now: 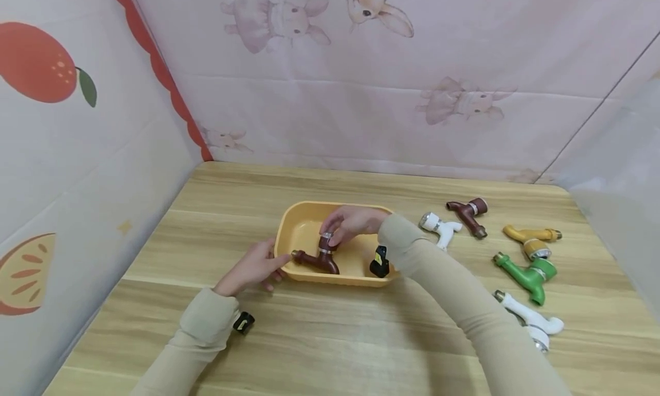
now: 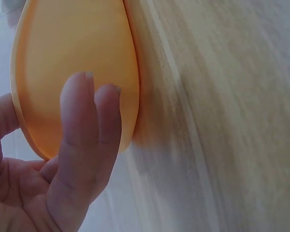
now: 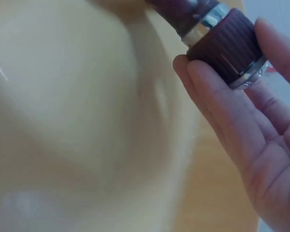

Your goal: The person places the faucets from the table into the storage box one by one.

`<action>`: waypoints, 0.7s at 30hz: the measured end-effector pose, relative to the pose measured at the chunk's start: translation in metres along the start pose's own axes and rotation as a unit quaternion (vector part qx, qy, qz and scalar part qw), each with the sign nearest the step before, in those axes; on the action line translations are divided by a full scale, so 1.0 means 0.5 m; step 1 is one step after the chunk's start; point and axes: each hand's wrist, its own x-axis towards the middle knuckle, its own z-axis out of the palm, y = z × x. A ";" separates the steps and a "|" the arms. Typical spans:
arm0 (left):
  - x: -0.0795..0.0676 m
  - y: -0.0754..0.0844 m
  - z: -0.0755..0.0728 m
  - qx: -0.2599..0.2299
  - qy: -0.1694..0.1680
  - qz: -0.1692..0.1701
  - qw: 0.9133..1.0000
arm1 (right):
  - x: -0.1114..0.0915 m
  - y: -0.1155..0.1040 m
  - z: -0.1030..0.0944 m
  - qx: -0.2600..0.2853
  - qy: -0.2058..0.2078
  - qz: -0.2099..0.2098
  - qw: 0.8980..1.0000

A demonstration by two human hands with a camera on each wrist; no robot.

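Note:
In the head view, my right hand grips a dark brown-red plastic tap by its ribbed knob, inside an orange-yellow plastic basin. The tap's threaded end points left and its spout lies low by the basin's near wall. In the right wrist view, the thumb and fingers close around the tap's knob, which has a silver band. At the basin's left end, my left hand holds the rim, thumb on one side and fingers along the outer wall, as the left wrist view shows of the basin.
On the right of the wooden table lie more taps: a white one, a brown-red one, a yellow one, a green one and white tap parts partly behind the right sleeve. Printed fabric walls surround the table.

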 end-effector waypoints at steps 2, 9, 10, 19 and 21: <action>0.000 0.001 0.001 0.001 0.004 0.006 1.000 | 0.008 0.000 0.001 0.003 -0.021 0.005 1.000; -0.004 -0.002 0.004 -0.007 0.004 0.019 1.000 | 0.024 -0.009 0.006 -0.019 -0.042 0.005 0.999; -0.004 -0.001 0.004 -0.008 0.004 0.020 1.000 | 0.024 -0.009 0.007 -0.022 -0.039 0.006 0.999; -0.009 0.003 0.004 -0.018 -0.005 0.021 1.000 | 0.029 0.009 0.012 -0.036 -0.022 0.019 0.999; -0.008 0.005 0.004 -0.022 -0.003 0.015 1.000 | 0.030 0.008 0.010 -0.049 -0.021 0.017 0.998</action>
